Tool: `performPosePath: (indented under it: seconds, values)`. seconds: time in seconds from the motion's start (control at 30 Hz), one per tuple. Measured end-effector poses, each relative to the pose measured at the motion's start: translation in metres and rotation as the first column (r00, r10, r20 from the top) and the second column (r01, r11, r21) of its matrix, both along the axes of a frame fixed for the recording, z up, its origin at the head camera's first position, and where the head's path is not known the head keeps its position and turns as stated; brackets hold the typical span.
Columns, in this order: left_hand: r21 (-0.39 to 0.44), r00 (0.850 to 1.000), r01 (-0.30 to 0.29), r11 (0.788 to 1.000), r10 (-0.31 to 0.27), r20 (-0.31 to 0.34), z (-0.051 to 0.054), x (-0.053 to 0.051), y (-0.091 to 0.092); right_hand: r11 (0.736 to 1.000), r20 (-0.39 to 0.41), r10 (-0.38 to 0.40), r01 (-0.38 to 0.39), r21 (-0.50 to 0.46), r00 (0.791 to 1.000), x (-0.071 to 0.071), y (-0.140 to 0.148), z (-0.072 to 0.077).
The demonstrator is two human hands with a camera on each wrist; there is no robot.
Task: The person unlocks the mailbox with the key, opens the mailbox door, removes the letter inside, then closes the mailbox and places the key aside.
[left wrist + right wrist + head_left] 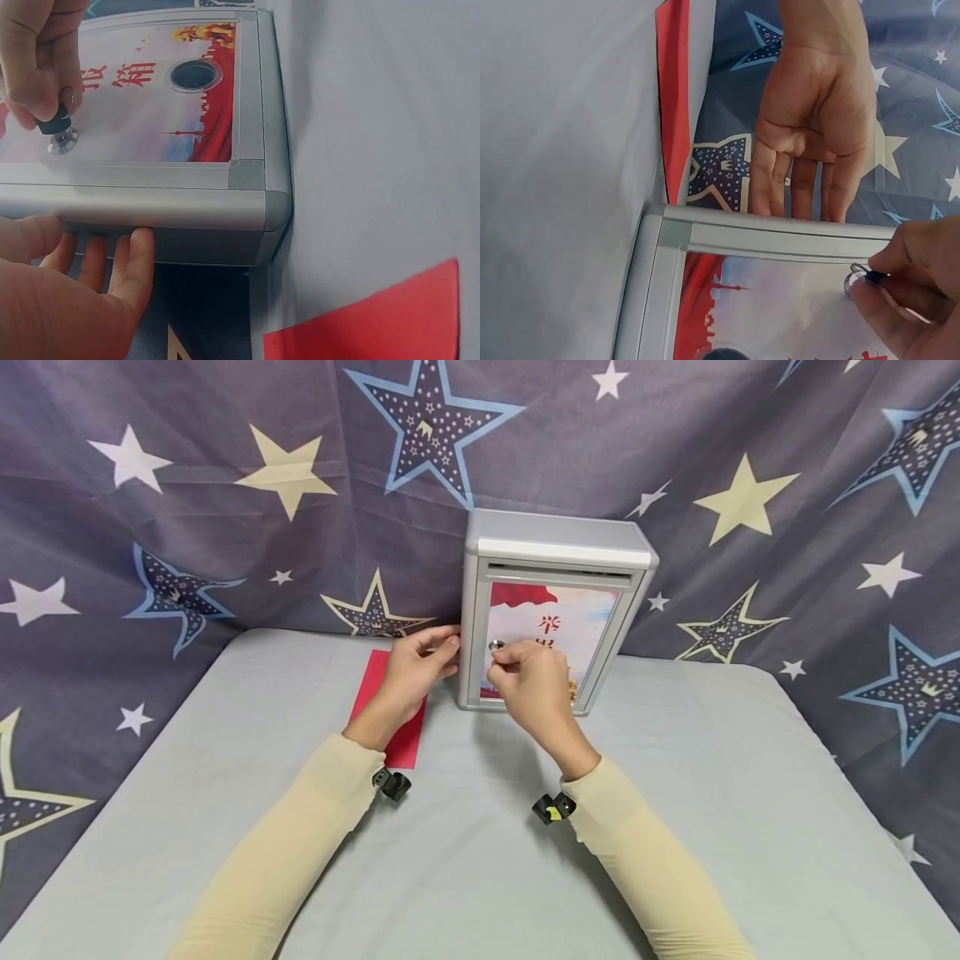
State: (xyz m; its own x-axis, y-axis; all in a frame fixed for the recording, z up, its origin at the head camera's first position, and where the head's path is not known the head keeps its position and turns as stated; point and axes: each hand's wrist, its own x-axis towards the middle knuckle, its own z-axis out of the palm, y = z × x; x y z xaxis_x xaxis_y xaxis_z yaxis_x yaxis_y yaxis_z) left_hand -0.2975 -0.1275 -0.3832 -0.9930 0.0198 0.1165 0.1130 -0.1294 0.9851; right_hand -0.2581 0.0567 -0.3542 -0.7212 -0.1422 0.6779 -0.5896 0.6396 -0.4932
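A silver metal letter box (562, 535) stands upright, with a slot near its top and a printed red-and-white poster behind its front. My right hand (538, 683) pinches a small key with a dark head (52, 122) between thumb and forefinger. The key is at the round metal lock (63, 142) on the box's front; its blade is hidden. On the box's left side rest the fingertips of my left hand (414, 675), fingers fairly straight, as the left wrist view (82, 300) also shows.
A flat red paper or envelope (407, 739) lies on the grey-covered table (465, 860), partly under my left wrist. Behind the box hangs a dark curtain (360, 510) with stars. Low on the poster is a round dark window (195, 75).
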Motion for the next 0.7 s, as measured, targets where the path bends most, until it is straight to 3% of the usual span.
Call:
performPosePath:
  seconds: [0.23, 0.43, 0.53, 0.7]
  values:
    - [0.0, 1.0, 0.006, 1.0, -0.006, -0.003, -0.0013, -0.0013, 0.0001, 0.988, -0.143, 0.002, 0.02, 0.151, 0.99, 0.0029, -0.001, -0.0017]
    - [0.002, 1.0, 0.004, 1.0, -0.004, 0.0, -0.0015, -0.0016, 0.0003, 0.957, -0.265, 0.018, 0.06, 0.285, 0.964, 0.0038, -0.0026, -0.0036]
    - [0.0, 1.0, 0.005, 1.0, -0.005, 0.0, -0.0013, -0.0013, 0.0003, 0.925, -0.316, 0.028, 0.094, 0.367, 0.948, 0.0044, -0.0027, -0.0037]
    - [-0.007, 1.0, 0.003, 1.0, -0.003, -0.002, -0.0017, -0.001, -0.0004, 0.847, -0.388, 0.059, 0.16, 0.507, 0.92, 0.0043, -0.0031, -0.0024]
